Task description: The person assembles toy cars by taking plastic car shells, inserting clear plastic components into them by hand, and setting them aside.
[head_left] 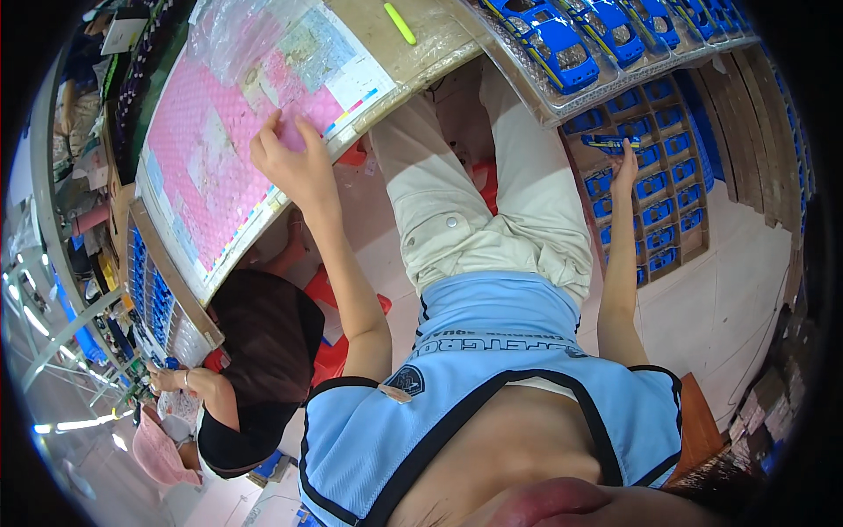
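My left hand rests at the near edge of a worktable, over a pink patterned sheet. Its fingers are curved and apart, with nothing between them. Out to the right, my right hand grips a blue toy car body with yellow trim by one end. The car body is held above a divided cardboard box, where similar blue car bodies lie in rows of compartments. Part of my right fingers is hidden behind the piece.
A clear plastic tray of larger-looking blue car shells stands at the table's right. Crumpled clear plastic and a yellow-green tool lie on the table. Left of me, a person in a dark top works near another tray.
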`<state>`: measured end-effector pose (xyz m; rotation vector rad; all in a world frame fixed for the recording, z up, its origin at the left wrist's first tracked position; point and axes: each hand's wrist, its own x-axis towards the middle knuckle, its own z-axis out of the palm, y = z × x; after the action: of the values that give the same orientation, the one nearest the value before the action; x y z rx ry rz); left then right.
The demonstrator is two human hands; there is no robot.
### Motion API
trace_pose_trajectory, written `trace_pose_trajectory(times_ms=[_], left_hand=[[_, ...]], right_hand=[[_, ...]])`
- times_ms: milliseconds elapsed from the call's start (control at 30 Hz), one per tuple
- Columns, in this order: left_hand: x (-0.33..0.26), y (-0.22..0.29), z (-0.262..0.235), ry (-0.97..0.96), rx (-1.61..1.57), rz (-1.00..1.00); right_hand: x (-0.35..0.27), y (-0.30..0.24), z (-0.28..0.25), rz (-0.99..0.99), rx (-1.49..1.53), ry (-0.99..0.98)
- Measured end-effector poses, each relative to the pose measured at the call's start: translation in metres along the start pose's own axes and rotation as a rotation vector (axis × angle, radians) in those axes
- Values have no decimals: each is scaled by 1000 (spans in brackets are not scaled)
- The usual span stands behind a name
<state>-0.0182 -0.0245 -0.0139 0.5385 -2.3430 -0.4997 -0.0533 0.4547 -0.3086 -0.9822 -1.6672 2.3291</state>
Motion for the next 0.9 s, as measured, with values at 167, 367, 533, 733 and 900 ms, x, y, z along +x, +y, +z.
trace_pose_trajectory(times_ms=[167, 367, 533, 733, 900], left_hand=[[14, -9, 8, 11, 73, 54], [23, -24, 9, 45, 62, 87], [19, -16, 6, 8, -28, 3], [18, -7, -3, 29, -196, -111], [23, -9, -4, -35, -295, -187]], right_hand=[[-55, -44, 52, 146, 282, -165], [-111, -55, 89, 716, 425, -667], [-169, -64, 124, 1108, 458, -1093], [-235, -94, 153, 894, 6, -991], [-237, -132, 160, 893, 107, -1564]])
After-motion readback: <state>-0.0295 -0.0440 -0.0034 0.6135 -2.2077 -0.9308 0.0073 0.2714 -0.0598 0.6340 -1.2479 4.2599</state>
